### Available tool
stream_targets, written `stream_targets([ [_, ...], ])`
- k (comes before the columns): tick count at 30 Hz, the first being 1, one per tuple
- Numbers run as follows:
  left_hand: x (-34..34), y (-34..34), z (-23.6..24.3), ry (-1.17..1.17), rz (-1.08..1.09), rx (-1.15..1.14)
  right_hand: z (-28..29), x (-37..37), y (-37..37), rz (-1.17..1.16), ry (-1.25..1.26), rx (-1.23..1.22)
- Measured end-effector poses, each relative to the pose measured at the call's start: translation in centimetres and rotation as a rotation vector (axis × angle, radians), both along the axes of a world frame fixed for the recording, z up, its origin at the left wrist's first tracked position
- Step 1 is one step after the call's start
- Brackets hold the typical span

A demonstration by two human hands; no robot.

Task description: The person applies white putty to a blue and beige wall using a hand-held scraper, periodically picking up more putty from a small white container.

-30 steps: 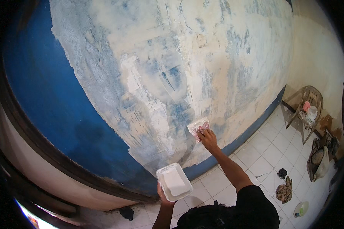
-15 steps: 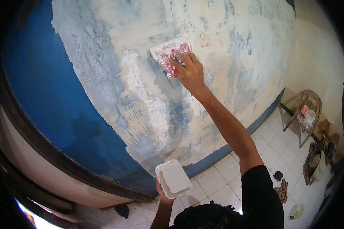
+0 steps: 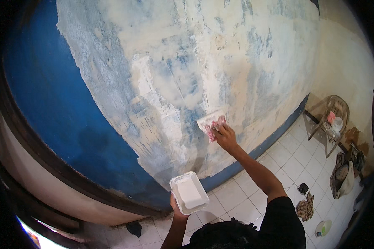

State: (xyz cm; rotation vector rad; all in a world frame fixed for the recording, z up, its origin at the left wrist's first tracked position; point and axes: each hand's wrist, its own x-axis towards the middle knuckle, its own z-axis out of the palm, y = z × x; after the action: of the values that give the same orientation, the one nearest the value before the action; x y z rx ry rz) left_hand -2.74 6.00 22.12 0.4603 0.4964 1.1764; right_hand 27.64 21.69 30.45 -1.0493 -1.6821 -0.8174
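Observation:
My right hand grips a putty scraper with a wide pale blade and a red, paste-smeared handle. Its blade lies against the wall, which is coated in patchy white and grey-blue filler. In my left hand, at the bottom of the view, is a white rectangular tub, held by its side and underneath. White paste lies inside the tub. The fingers under it are partly hidden.
Bare blue paint covers the wall's left part, above a dark curved ledge. At right, a chair holds pink and white items. Bags, a crumpled cloth and a bowl lie on the white-tiled floor.
My right hand has moved the scraper down the wall and slightly right. The wall where it was now shows smeared filler over blue. My left hand and the tub have barely moved.

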Motion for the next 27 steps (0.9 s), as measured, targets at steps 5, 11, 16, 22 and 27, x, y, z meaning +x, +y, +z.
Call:
stream_targets([
  [5,1.7,-0.6,2.1,-0.129,-0.094,-0.017,17.2,-2.6,1.9,-0.026,0.007,0.420],
  [11,1.2,-0.7,1.8,-0.170,-0.107,0.001,24.3,-4.5,6.4,-0.052,-0.056,0.430],
  [16,0.0,-0.7,2.1,-0.162,-0.103,0.028,10.1,-4.7,6.2,-0.028,-0.040,0.148],
  [22,-0.8,0.3,0.4,-0.117,-0.077,-0.014,-5.9,-2.7,1.5,-0.025,-0.112,-0.152],
  [27,-0.8,0.2,0.7,-0.039,-0.035,-0.033,0.6,-2.8,-0.5,0.050,-0.049,0.001],
])
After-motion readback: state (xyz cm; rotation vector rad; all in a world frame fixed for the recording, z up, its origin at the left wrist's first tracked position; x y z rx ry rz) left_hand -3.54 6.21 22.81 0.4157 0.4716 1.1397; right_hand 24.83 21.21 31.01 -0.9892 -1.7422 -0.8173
